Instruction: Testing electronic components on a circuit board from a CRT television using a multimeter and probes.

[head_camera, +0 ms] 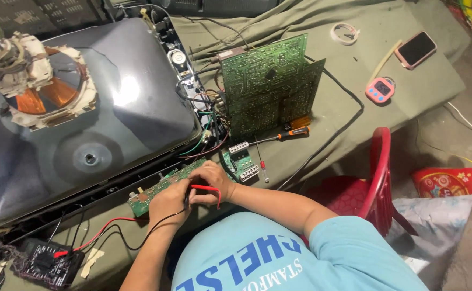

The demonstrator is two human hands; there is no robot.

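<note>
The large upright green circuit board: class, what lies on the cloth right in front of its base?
Before the upright board lies an orange-handled screwdriver and a small red-tipped tool. The board's other face is hidden.

A narrow green circuit board [163, 187] lies flat on the olive-draped table [354, 86], just in front of the dark picture tube's lower edge, running slantwise. A red probe [206, 188] and a black probe [186, 200] are pressed to its near edge, their red and black leads trailing left to a black multimeter [44, 261] at the table's near corner.
</note>
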